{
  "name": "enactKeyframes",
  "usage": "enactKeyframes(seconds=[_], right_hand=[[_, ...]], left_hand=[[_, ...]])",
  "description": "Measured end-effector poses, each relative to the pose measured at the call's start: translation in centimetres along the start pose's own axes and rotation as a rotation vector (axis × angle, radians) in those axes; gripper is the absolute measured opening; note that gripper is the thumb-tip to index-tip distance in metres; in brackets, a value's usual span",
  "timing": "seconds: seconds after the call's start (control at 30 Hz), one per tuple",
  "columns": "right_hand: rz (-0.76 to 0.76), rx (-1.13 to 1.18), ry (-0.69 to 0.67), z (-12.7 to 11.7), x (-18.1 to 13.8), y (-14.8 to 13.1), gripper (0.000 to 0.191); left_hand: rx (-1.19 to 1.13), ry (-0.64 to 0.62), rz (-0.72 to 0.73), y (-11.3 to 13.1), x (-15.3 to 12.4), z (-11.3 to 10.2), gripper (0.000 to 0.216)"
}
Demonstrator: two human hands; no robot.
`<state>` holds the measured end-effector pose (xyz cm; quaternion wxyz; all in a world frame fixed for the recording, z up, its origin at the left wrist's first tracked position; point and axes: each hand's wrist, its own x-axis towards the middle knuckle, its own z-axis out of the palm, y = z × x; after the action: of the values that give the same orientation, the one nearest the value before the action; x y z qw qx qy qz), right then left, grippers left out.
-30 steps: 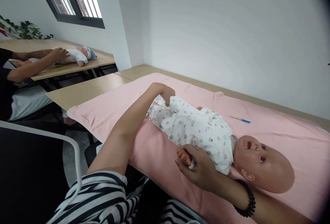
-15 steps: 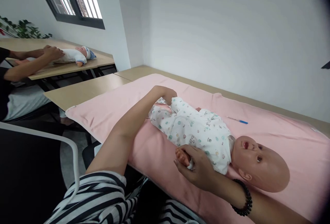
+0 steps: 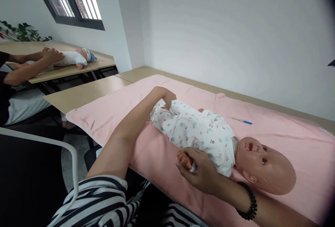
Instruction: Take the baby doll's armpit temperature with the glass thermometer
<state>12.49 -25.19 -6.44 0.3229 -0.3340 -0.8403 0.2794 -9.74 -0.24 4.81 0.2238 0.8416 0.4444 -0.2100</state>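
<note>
A baby doll (image 3: 272,166) lies on its back on a pink cloth (image 3: 154,150), its head toward the right. It wears a white gown (image 3: 195,126) with small coloured prints. My right hand (image 3: 201,169), with a black beaded bracelet (image 3: 247,201) at the wrist, is wrapped round the doll's near forearm. The doll's small hand (image 3: 184,160) sticks out past my fingers. At the lower end of the gown, my left hand (image 3: 169,97) bends down behind the fabric. Its fingers are hidden there.
A thermometer-like stick with a blue end (image 3: 246,122) lies on the cloth beyond the doll. To the left, another person's hands (image 3: 52,55) rest on a second doll (image 3: 72,58) on another table (image 3: 49,75). A white wall stands behind.
My left hand has shifted slightly to the left and down at the gown's lower end. My right hand keeps its hold on the doll's forearm. The view has tilted slightly.
</note>
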Motion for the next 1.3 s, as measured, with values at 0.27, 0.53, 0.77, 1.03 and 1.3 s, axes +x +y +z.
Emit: enactKeyframes(seconds=[0.27,0.53,0.77,1.03,1.3], right_hand=[[-0.01,-0.018,0.001,0.0,0.1,-0.1,0.012],[0.012,-0.031,-0.012,0.1,0.0,0.1,0.012],[-0.01,-0.026,0.009,0.1,0.0,-0.1,0.015],[-0.01,-0.032,0.009,0.0,-0.1,0.0,0.014],[-0.016,-0.02,-0.006,0.0,0.0,0.0,0.014]], left_hand=[[-0.161,-0.192,0.092,-0.6,-0.2,0.1,0.063],[-0.092,-0.046,0.134,0.0,0.8,0.6,0.067],[0.025,0.181,0.25,1.2,1.4,0.9,0.058],[0.097,0.037,0.122,4.0,-0.3,0.8,0.046],[0.04,0.017,-0.023,3.3,-2.8,-0.3,0.061]])
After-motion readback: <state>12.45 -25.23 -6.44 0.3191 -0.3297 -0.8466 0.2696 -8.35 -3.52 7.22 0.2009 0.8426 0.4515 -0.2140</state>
